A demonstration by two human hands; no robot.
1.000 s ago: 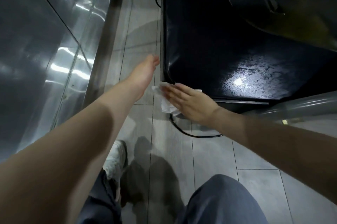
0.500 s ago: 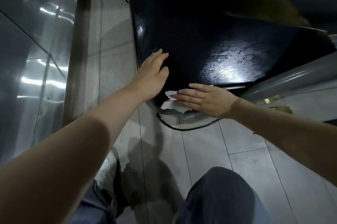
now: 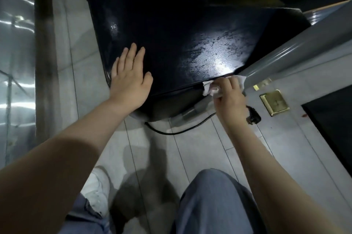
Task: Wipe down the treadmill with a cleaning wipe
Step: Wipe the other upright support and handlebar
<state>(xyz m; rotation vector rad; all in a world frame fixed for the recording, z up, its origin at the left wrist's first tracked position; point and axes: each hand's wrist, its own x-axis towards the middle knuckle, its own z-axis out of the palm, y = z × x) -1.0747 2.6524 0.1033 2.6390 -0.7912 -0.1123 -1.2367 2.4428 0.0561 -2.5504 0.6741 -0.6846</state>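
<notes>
Now right hand (image 3: 229, 93) clutching crumpled wipe (image 3: 207, 88) at treadmill (image 3: 181, 43) edge, left hand (image 3: 129, 77) flat.

A gym or fitness room, seen from beside a treadmill.

The glossy black motor hood of a treadmill (image 3: 171, 39) fills the upper middle, with a grey upright post (image 3: 297, 52) rising from its right corner and a black power cable (image 3: 179, 131) trailing from under it across the floor. That floor (image 3: 200, 153) is laid in pale grey tiles, and a brass floor socket (image 3: 274, 102) is set into it just right of the machine. Along the left runs a reflective glass wall (image 3: 15, 62) in a dark metal frame, throwing back streaks of ceiling light. A dark mat (image 3: 335, 117) lies at the right edge.
</notes>
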